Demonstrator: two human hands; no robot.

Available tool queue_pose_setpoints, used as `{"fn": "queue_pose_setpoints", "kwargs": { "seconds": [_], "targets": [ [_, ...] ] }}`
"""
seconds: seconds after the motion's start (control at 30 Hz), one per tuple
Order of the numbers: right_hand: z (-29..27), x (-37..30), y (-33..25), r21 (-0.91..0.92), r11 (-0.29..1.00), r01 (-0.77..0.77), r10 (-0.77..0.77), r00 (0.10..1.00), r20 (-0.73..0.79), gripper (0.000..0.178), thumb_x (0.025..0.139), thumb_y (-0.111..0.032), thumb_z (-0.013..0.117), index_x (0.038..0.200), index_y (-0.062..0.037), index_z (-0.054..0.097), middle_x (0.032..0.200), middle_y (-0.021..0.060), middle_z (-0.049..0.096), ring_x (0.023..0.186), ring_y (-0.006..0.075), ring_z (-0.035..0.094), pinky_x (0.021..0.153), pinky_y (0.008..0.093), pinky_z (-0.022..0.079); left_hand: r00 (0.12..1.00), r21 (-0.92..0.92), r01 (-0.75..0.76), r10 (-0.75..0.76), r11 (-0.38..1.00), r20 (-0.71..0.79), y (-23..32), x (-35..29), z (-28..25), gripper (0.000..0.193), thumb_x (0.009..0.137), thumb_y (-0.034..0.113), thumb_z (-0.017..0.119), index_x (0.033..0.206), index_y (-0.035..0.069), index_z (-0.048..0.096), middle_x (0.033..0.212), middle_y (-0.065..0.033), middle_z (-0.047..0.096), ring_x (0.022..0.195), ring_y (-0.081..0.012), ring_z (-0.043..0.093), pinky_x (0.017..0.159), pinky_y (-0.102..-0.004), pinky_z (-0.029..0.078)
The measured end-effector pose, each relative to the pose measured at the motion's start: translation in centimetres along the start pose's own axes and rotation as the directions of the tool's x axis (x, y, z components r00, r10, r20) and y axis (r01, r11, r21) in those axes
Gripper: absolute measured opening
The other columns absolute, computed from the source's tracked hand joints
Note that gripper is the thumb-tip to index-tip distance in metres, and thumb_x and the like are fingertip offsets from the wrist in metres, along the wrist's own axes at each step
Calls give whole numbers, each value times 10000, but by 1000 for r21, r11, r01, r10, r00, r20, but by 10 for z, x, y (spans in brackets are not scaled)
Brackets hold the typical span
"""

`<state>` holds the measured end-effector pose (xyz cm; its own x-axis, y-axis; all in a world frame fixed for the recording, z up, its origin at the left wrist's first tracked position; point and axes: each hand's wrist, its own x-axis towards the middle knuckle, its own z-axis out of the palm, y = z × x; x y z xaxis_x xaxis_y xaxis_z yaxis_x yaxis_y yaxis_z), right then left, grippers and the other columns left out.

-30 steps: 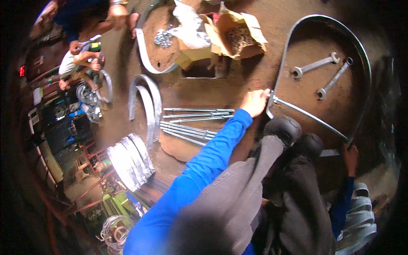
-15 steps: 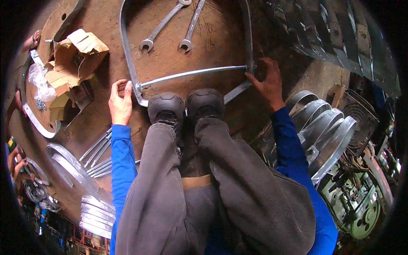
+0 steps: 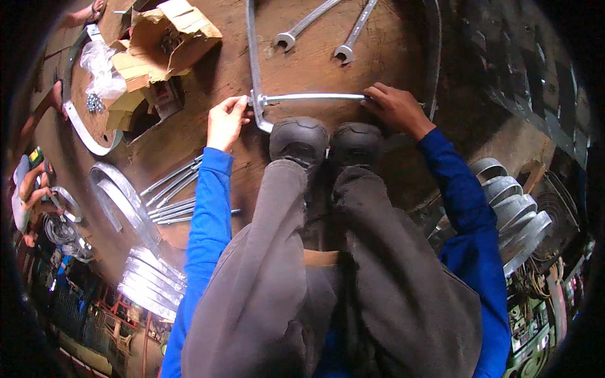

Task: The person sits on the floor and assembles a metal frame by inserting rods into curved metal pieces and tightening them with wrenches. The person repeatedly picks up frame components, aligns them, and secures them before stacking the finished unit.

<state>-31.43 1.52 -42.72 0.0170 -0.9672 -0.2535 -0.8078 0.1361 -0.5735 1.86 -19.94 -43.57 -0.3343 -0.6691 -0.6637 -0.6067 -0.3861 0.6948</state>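
A bent flat metal band (image 3: 253, 57) lies on the brown ground in front of my shoes, its far part cut off by the upper edge. A thin metal rod (image 3: 309, 97) runs across between its sides, with a nut (image 3: 263, 100) just inside the left side. My left hand (image 3: 227, 121) pinches the rod's left end, outside the band. On the inner side of the right part, my right hand (image 3: 400, 108) has its fingers closed on the rod and hides that end. Two wrenches, one on the left (image 3: 309, 26) and one on the right (image 3: 356, 31), lie within the band.
A torn cardboard box (image 3: 142, 63) and a plastic bag (image 3: 101, 72) lie left, near small nuts (image 3: 94, 104). Several rods (image 3: 173, 195) and curved bands (image 3: 148, 283) rest beside my left arm. More bands (image 3: 513, 201) stand right. Other people's hands (image 3: 38, 183) show far left.
The view has swung, so everything sits further right. My left fingers have closed on the rod's end. My right hand has moved from the band's right side inward onto the rod.
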Motion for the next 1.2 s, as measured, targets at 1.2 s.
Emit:
{"fn": "queue_pose_setpoints", "kwargs": {
  "seconds": [1.2],
  "targets": [
    [-18, 37, -9, 268, 960, -83, 34, 983, 182, 221, 848, -156, 708, 965, 0, 603, 915, 147, 603, 845, 331, 615, 712, 388, 492, 1000, 2, 16, -16, 1000, 22, 7, -1, -17, 267, 989, 221, 533, 1134, 35, 659, 1030, -60, 704, 804, -104, 668, 656, -226, 490]
  ]
}}
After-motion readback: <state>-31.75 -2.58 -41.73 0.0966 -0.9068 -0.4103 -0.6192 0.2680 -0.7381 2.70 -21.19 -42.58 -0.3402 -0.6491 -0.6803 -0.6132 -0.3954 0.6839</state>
